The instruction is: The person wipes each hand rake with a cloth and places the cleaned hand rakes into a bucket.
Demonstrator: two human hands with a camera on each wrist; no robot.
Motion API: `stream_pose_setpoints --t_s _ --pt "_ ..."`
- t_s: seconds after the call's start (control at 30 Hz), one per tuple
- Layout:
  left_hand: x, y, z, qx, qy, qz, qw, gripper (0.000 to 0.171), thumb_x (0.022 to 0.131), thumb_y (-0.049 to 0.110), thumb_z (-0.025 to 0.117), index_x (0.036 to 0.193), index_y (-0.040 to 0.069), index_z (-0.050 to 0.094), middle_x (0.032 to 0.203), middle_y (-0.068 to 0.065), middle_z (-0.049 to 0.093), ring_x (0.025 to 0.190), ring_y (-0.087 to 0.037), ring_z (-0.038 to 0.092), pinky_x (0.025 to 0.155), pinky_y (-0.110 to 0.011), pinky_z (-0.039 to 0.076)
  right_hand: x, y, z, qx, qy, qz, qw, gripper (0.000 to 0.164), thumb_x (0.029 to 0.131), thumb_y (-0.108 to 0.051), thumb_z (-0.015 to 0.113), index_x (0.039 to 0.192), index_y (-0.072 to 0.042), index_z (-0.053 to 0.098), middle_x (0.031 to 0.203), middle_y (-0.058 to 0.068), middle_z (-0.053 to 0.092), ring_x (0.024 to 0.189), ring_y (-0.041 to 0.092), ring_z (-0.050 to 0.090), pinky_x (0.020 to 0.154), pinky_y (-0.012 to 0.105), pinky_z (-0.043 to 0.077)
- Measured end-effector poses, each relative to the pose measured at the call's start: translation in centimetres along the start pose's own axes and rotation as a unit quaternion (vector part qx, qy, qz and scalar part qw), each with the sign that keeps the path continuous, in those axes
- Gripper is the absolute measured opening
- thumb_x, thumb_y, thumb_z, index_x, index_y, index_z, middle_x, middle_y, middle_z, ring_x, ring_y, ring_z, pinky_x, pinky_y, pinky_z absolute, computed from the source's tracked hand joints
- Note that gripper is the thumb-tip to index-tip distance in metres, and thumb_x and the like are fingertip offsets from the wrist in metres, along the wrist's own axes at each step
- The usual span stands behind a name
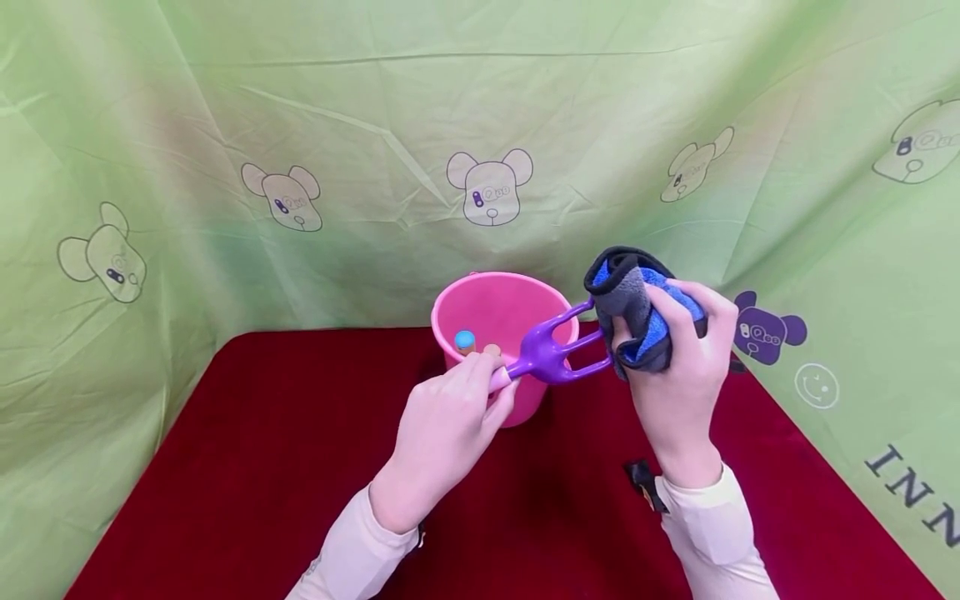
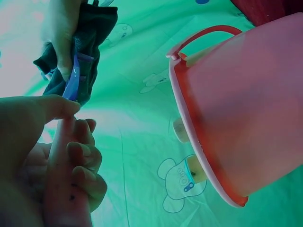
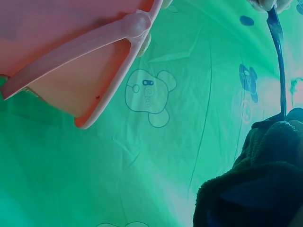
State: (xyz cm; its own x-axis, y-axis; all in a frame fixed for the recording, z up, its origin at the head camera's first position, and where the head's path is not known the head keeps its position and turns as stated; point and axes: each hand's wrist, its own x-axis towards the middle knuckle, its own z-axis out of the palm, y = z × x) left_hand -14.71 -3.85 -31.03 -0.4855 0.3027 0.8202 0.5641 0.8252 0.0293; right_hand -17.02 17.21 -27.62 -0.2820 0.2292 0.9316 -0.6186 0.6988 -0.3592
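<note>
My left hand (image 1: 442, 425) grips the pink handle (image 2: 66, 189) of a small purple toy garden fork (image 1: 546, 357), its three tines pointing right. In my right hand (image 1: 686, 383) is a bunched cloth (image 1: 652, 312), blue and grey with black edging. The cloth meets the tine tips, and its folds hide the very ends. Both hands are raised in front of a pink bucket (image 1: 517, 287), with the fork head overlapping its right side in the head view. In the left wrist view my fingers curl round the handle, thumb near the fork's neck.
The bucket stands on a dark red table cover (image 1: 315, 433). A blue-topped handle end (image 1: 465, 340) and a pale rounded end (image 1: 491, 350) show inside it. Green curtains (image 1: 375, 108) with bear prints hang behind and along both sides.
</note>
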Motion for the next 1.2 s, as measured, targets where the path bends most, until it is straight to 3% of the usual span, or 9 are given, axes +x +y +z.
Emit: stream_pose_setpoints --t_s 0.17,0.33,0.5,0.63,0.73,1.0,1.2 --pt "-0.1 0.0 0.0 -0.027 -0.036 -0.012 0.9989 0.026 0.089 0.024 0.063 0.105 0.004 0.061 0.069 0.000 0.056 0.050 -0.008 0.042 0.036 -0.020 0.038 0.0 -0.1 0.0 -0.011 -0.017 0.004 1.000 0.032 0.076 -0.006 0.076 0.106 0.002 0.071 0.114 0.037 0.053 0.111 0.040 0.054 0.089 0.057 0.049" --pt "-0.2 0.0 0.1 -0.036 -0.049 -0.027 0.9978 0.029 0.087 0.021 0.060 0.108 0.001 0.064 0.074 -0.001 0.060 0.050 -0.008 0.044 0.037 -0.021 0.039 0.1 -0.1 0.1 -0.020 -0.018 0.007 1.000 0.032 0.076 -0.006 0.077 0.106 0.003 0.070 0.115 0.037 0.053 0.111 0.041 0.053 0.090 0.059 0.049" --pt "-0.2 0.0 0.1 -0.045 -0.053 -0.035 0.9970 0.015 0.086 0.019 0.060 0.092 0.006 0.065 0.078 0.000 0.064 0.050 -0.007 0.041 0.038 -0.020 0.037 0.0 0.5 0.1 -0.027 -0.003 0.010 1.000 0.033 0.076 -0.010 0.077 0.107 0.001 0.071 0.116 0.037 0.053 0.112 0.040 0.053 0.091 0.061 0.049" --pt "-0.2 -0.2 0.1 -0.041 -0.062 -0.038 0.9965 0.014 0.088 0.019 0.059 0.094 0.006 0.063 0.074 0.000 0.058 0.051 -0.009 0.038 0.039 -0.020 0.035 -0.2 1.1 0.2 -0.019 0.014 0.011 1.000 0.034 0.076 -0.012 0.077 0.107 0.000 0.070 0.116 0.036 0.053 0.113 0.037 0.054 0.092 0.058 0.050" --pt "-0.2 -0.3 0.1 -0.036 -0.064 -0.039 0.9966 0.020 0.090 0.019 0.058 0.103 0.004 0.064 0.072 0.000 0.055 0.051 -0.010 0.039 0.039 -0.020 0.037 -0.2 1.3 0.3 -0.009 0.037 0.004 0.999 0.034 0.075 -0.014 0.077 0.105 -0.001 0.071 0.114 0.036 0.054 0.112 0.034 0.056 0.093 0.055 0.051" --pt "-0.2 -0.5 0.0 -0.042 -0.075 -0.054 0.9949 0.023 0.094 0.024 0.058 0.108 0.006 0.065 0.077 -0.002 0.059 0.053 -0.009 0.048 0.039 -0.022 0.045 0.1 0.2 0.6 0.003 0.118 -0.020 0.993 0.030 0.072 -0.017 0.078 0.097 -0.002 0.071 0.105 0.037 0.057 0.101 0.036 0.060 0.088 0.052 0.053" --pt "-0.1 -0.7 0.0 -0.047 -0.087 -0.071 0.9925 0.023 0.095 0.026 0.058 0.110 0.009 0.062 0.075 0.000 0.061 0.051 -0.010 0.047 0.039 -0.023 0.045 0.2 -1.5 0.9 0.008 0.174 -0.049 0.984 0.034 0.074 -0.032 0.077 0.091 -0.003 0.069 0.099 0.035 0.059 0.090 0.043 0.061 0.084 0.051 0.054"
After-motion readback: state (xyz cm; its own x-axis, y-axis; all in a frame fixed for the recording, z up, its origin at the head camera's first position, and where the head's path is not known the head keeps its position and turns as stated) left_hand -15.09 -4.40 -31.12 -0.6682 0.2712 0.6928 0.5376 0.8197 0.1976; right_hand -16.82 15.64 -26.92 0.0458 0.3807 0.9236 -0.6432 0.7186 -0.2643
